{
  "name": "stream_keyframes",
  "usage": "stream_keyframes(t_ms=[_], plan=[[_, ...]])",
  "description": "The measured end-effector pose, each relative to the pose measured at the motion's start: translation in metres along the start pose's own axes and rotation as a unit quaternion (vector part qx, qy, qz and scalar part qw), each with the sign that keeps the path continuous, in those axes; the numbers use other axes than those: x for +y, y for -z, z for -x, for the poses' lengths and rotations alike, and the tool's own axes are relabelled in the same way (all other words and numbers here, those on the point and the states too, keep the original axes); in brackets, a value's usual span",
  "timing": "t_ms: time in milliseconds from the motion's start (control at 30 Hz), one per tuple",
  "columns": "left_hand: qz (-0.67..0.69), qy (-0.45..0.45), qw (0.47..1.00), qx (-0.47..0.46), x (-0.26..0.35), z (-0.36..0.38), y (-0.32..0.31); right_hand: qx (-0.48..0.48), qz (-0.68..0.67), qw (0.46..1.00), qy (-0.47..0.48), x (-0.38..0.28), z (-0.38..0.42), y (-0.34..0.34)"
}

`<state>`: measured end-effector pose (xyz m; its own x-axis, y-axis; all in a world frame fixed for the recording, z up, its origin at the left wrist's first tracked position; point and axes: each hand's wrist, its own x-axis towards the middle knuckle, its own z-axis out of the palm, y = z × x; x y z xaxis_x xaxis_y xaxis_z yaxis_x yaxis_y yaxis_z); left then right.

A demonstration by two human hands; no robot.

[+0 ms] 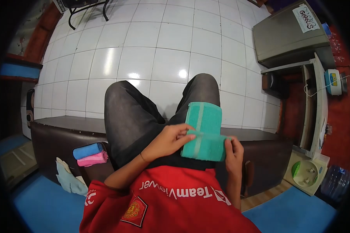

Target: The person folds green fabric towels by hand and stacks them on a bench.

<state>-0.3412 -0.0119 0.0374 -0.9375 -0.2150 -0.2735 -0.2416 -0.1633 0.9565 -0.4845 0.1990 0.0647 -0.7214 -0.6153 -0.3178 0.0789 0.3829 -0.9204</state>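
A green towel [204, 116] with a pale stripe lies folded over my right thigh, its near part doubled up into a raised fold. The fingers of my left hand [168, 140] are closed on the left end of that fold. At its right end, my right hand [234, 153] pinches the towel between thumb and fingers. The fold runs fairly straight between both hands. My legs, in dark grey trousers [124, 108], support the towel from below.
Rolled blue [88, 151] and pink towels [92, 159] sit in a dark container on the brown bench [62, 136] at my left. Light blue cloth [70, 181] hangs beside them. A small fridge [289, 35], a shelf [317, 105] and a water bottle [335, 182] stand at right.
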Motion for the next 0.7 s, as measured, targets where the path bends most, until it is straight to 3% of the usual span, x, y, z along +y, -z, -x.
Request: stream_keyframes(t_ms=[33,133,300,367,500,567,700], plan=[[-0.002,0.0,1.0,-0.001,-0.005,-0.009,-0.001,0.001,-0.002,1.0,0.0,0.002,-0.009,-0.005],[-0.027,-0.027,0.993,0.112,-0.016,-0.042,-0.003,0.057,-0.071,0.995,-0.03,0.019,-0.041,-0.015],[-0.12,-0.025,0.98,0.16,-0.025,-0.082,0.001,0.077,-0.043,0.996,-0.019,0.036,-0.088,-0.015],[-0.115,-0.081,0.969,0.204,-0.033,-0.092,0.002,0.074,-0.04,0.996,-0.034,0.042,-0.099,-0.014],[-0.164,-0.03,0.967,0.194,-0.039,-0.103,0.008,0.093,-0.025,0.995,-0.038,0.049,-0.11,-0.02],[-0.267,-0.09,0.941,0.187,-0.051,-0.108,0.008,0.098,-0.022,0.994,-0.046,0.046,-0.112,-0.021],[-0.34,-0.159,0.904,0.205,-0.035,-0.119,-0.004,0.086,-0.049,0.994,-0.05,0.046,-0.111,-0.02]])
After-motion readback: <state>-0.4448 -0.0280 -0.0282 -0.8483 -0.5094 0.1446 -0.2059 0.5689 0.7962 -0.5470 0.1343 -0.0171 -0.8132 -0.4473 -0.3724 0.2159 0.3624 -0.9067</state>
